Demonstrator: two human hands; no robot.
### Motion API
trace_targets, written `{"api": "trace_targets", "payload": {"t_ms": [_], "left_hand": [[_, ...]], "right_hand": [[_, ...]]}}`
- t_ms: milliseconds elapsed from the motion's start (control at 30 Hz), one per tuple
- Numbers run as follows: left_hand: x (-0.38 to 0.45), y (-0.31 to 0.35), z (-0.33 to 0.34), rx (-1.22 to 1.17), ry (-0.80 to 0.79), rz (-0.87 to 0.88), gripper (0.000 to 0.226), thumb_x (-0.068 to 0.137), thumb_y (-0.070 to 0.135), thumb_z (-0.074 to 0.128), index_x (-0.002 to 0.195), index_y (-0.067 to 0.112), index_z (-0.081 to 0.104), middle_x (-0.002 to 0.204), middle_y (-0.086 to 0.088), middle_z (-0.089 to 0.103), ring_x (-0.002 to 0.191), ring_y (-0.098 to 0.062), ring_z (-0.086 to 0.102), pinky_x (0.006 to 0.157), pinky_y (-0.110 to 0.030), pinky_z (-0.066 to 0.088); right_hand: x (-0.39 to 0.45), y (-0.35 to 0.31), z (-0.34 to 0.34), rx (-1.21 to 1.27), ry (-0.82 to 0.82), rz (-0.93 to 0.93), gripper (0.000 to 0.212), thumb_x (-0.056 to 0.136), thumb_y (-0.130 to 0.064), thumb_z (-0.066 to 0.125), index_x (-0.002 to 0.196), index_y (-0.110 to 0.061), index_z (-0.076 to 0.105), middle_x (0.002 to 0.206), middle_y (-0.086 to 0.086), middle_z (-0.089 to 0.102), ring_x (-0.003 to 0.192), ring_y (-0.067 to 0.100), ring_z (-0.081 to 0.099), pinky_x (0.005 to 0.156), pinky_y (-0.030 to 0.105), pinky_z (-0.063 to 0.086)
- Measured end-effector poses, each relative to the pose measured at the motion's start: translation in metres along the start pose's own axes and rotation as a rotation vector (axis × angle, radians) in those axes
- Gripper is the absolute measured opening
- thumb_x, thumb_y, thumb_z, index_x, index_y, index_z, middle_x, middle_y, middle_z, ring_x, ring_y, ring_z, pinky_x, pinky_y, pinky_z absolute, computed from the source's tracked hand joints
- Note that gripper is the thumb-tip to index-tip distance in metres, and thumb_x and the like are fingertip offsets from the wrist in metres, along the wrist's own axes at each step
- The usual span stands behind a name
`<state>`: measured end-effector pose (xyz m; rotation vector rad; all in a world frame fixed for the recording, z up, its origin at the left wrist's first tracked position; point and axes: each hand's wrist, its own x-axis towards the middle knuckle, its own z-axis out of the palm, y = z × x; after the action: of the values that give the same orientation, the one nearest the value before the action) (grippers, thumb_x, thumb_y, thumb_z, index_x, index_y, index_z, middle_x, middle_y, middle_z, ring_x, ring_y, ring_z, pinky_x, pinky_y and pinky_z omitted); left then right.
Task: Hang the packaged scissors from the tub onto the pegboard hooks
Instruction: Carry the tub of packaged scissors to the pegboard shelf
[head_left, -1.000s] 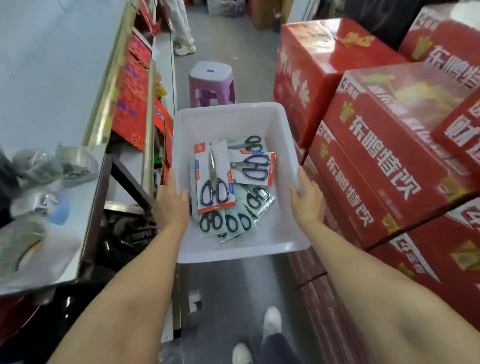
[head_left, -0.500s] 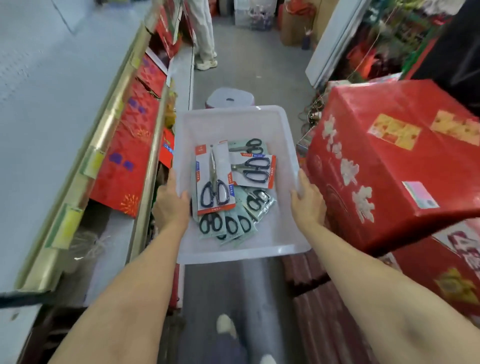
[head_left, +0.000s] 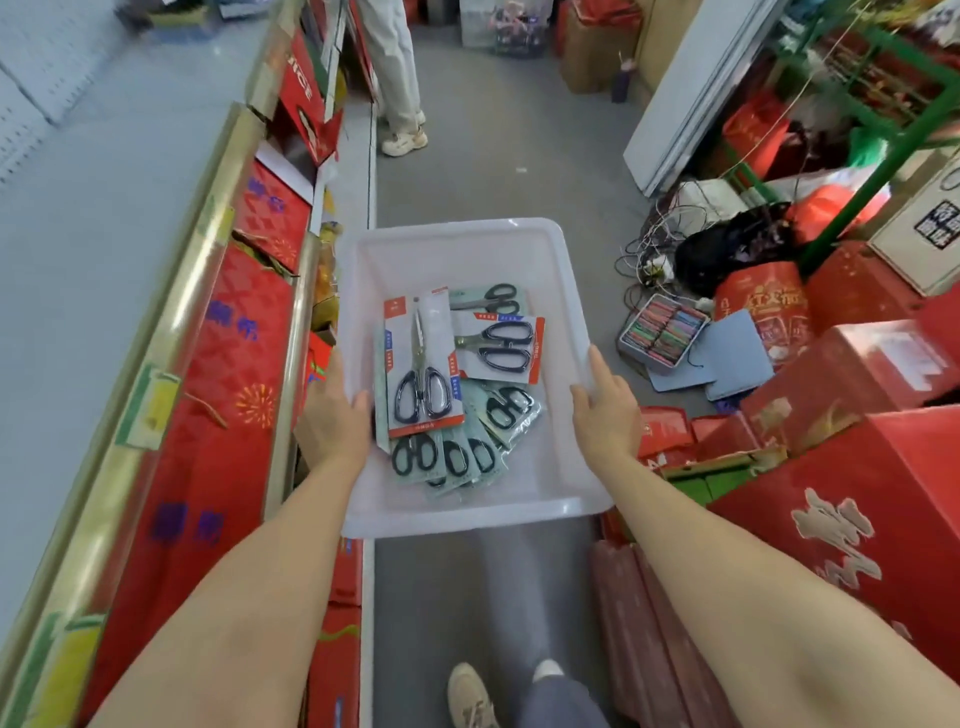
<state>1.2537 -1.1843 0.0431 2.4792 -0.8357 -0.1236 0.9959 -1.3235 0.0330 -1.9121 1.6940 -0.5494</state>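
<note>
Carded packaged scissors with black handles (head_left: 423, 364), heaped loosely in a white translucent plastic tub (head_left: 457, 244), none hung yet. Best carried level, so the sleeved packs stay put, until white pegboard (head_left: 31, 104) at far left comes within reach. Left hand (head_left: 337, 415) and right hand (head_left: 605, 410) clamped on opposite rims.

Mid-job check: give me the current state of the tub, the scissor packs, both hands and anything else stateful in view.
white tub: carried level, off the floor, no lid
packaged scissors: sealed, piled loose in the tub, none hung
left hand: grips the tub's left rim
right hand: grips the tub's right rim
tin of coloured items: open, on the floor
</note>
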Motion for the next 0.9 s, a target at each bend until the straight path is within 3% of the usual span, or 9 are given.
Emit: {"api": "trace_targets", "payload": {"t_ms": [200, 400, 567, 800, 900], "left_hand": [[0.102, 0.035, 0.057, -0.001, -0.040, -0.013, 0.064, 0.095, 0.026, 0.056, 0.152, 0.028, 0.027, 0.113, -0.022, 0.057, 0.100, -0.038, 0.057, 0.083, -0.043, 0.045], [0.191, 0.068, 0.105, 0.000, -0.063, -0.065, 0.065, 0.095, 0.027, 0.056, 0.153, 0.028, 0.028, 0.135, -0.021, 0.052, 0.114, -0.040, 0.054, 0.087, -0.043, 0.046], [0.263, 0.085, 0.135, 0.021, -0.081, -0.078, 0.066, 0.094, 0.027, 0.057, 0.152, 0.030, 0.028, 0.125, -0.021, 0.055, 0.112, -0.040, 0.055, 0.087, -0.047, 0.046], [0.370, 0.090, 0.200, 0.019, -0.122, -0.063, 0.065, 0.095, 0.027, 0.058, 0.152, 0.029, 0.029, 0.128, -0.016, 0.057, 0.111, -0.037, 0.057, 0.087, -0.044, 0.044], [0.409, 0.086, 0.229, 0.037, -0.129, -0.064, 0.063, 0.097, 0.026, 0.057, 0.153, 0.027, 0.028, 0.123, -0.014, 0.059, 0.104, -0.032, 0.058, 0.078, -0.040, 0.042]], "right_hand": [[0.111, -0.020, 0.027, -0.019, -0.009, 0.025, 0.055, 0.099, -0.028, 0.048, 0.150, -0.034, 0.030, 0.117, 0.008, 0.055, 0.101, 0.033, 0.057, 0.088, 0.041, 0.044], [0.216, -0.039, 0.051, -0.064, -0.029, 0.022, 0.054, 0.100, -0.028, 0.046, 0.150, -0.035, 0.028, 0.112, 0.007, 0.055, 0.094, 0.030, 0.057, 0.086, 0.041, 0.044], [0.290, -0.056, 0.082, -0.078, -0.071, 0.046, 0.054, 0.100, -0.029, 0.044, 0.150, -0.035, 0.026, 0.109, 0.006, 0.054, 0.082, 0.021, 0.045, 0.077, 0.036, 0.037], [0.387, -0.074, 0.154, -0.125, -0.094, 0.108, 0.054, 0.100, -0.031, 0.043, 0.151, -0.035, 0.024, 0.100, 0.002, 0.048, 0.077, 0.022, 0.047, 0.070, 0.033, 0.035], [0.420, -0.076, 0.189, -0.145, -0.097, 0.140, 0.053, 0.100, -0.030, 0.043, 0.150, -0.036, 0.025, 0.095, 0.000, 0.046, 0.074, 0.024, 0.048, 0.068, 0.034, 0.035]]}}
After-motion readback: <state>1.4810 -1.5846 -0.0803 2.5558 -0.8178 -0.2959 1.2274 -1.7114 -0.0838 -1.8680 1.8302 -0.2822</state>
